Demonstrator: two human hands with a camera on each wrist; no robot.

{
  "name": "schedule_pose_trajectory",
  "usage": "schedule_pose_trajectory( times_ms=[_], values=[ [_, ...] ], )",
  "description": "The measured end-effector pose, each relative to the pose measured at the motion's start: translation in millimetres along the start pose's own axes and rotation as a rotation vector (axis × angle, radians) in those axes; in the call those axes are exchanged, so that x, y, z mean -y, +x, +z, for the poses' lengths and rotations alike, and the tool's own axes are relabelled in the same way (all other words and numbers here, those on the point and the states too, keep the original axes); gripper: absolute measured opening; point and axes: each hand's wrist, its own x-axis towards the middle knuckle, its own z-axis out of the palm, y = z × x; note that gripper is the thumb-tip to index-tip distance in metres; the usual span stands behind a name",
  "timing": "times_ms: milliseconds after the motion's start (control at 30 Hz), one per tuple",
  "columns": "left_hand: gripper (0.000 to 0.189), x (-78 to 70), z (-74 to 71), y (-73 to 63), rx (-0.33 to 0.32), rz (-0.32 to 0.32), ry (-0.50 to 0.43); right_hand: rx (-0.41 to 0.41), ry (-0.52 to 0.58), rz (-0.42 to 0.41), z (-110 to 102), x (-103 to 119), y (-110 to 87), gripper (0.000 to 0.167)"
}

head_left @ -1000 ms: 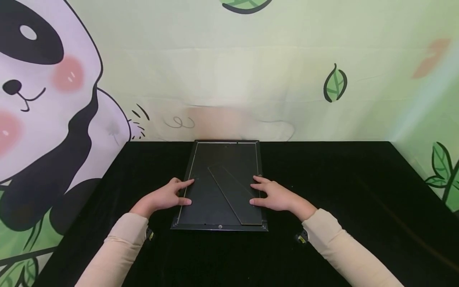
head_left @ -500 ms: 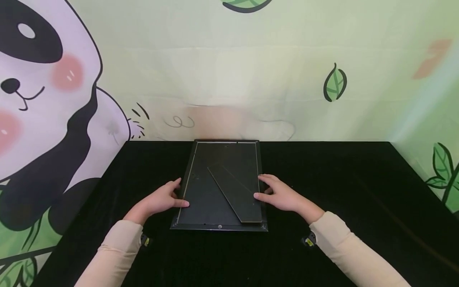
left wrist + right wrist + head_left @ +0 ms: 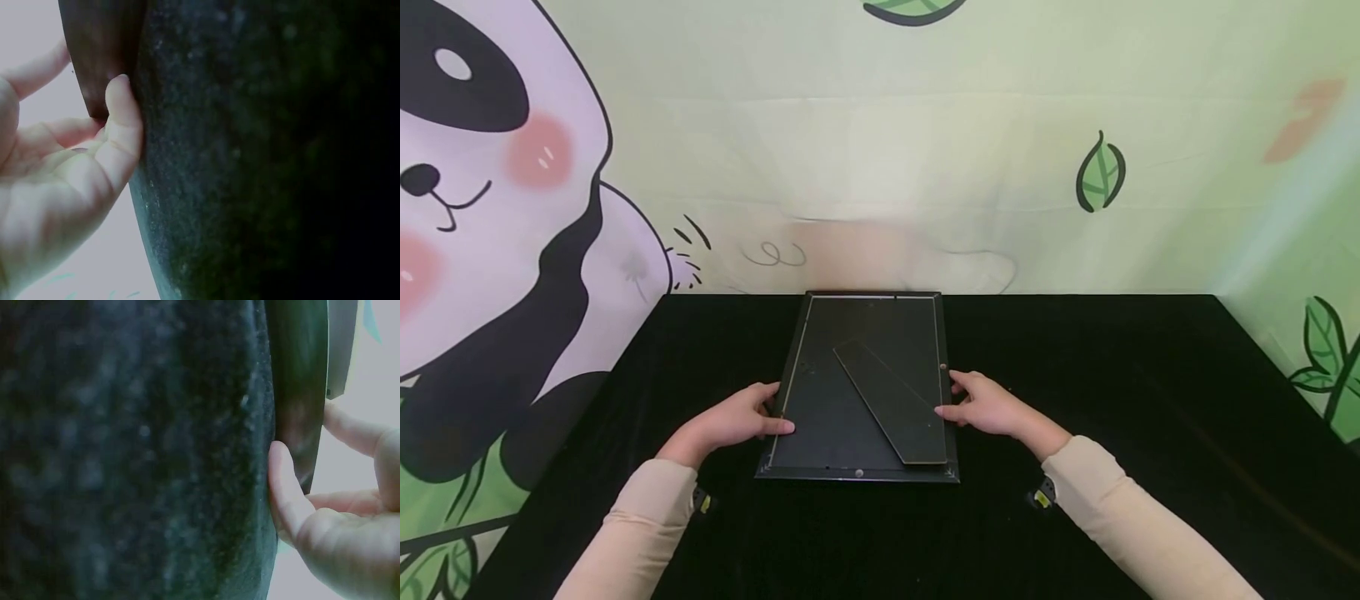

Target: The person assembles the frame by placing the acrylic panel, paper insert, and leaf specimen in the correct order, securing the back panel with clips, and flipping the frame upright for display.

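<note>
A black picture frame (image 3: 812,446) lies back side up on the black tabletop, its long sides running away from me. On its backing is a slanted support leg (image 3: 891,408), lying nearly flat. My left hand (image 3: 737,415) grips the frame's left edge, thumb on the back and fingers at the side. Opposite it, my right hand (image 3: 992,406) holds the right edge in the same way. Both wrist views show the frame's side edge (image 3: 103,50) between the digits of each hand, with fingertips against the dark cloth (image 3: 156,456). The frame's front is hidden.
Black cloth (image 3: 1120,375) covers the table around the frame. A light green backdrop (image 3: 1000,167) with a painted panda (image 3: 490,208) and leaves rises behind the far edge, close to the frame's far end.
Both hands have shifted outward from lying over the frame's back to its side edges; their fingers have dropped down past the edges while the thumbs stay on top. The frame has hardly moved.
</note>
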Motion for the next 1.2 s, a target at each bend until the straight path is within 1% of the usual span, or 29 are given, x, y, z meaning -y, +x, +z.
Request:
schedule_pose_trajectory(
  times_ms=[100, 200, 367, 533, 667, 833, 933, 1033, 1100, 1200],
  values=[
    [0.07, -1.0, 0.5, -0.9, -0.01, -0.022, 0.014, -0.001, -0.016, 0.003, 0, 4, 1.7, 0.072],
    [0.076, -2.9, 1.5, -0.8, -0.027, -0.06, 0.015, -0.012, -0.036, 0.014, 0, 7, 2.3, 0.071],
    [0.082, -5.8, 5.7, -2.7, -0.024, -0.074, -0.013, -0.032, -0.026, 0.044, -2, 8, 0.3, 0.07],
    [0.083, -8.6, 15.4, -3.7, -0.031, -0.057, -0.033, -0.048, 0.013, 0.068, -5, 3, -5.6, 0.07],
    [0.081, -13.6, 26.6, -4.7, -0.035, -0.024, -0.052, -0.052, 0.037, 0.084, -10, -1, -13.7, 0.069],
    [0.077, -24.8, 43.4, -5.2, -0.038, 0.037, -0.056, -0.062, 0.05, 0.081, -16, -8, -31.9, 0.068],
    [0.075, -31.3, 53.4, -5.0, -0.042, 0.046, -0.062, -0.06, 0.05, 0.075, -20, -13, -43.7, 0.07],
    [0.077, -37.0, 62.1, -4.4, -0.06, 0.047, -0.036, -0.06, 0.048, 0.077, -23, -16, -53.8, 0.07],
    [0.075, -42.6, 67.1, -2.6, -0.074, 0.057, 0.006, -0.063, 0.044, 0.067, -25, -18, -58.3, 0.07],
    [0.074, -55.6, 74.1, 1.0, -0.11, 0.077, 0.123, -0.076, 0.018, 0.056, -27, -19, -61.1, 0.071]
  ],
)
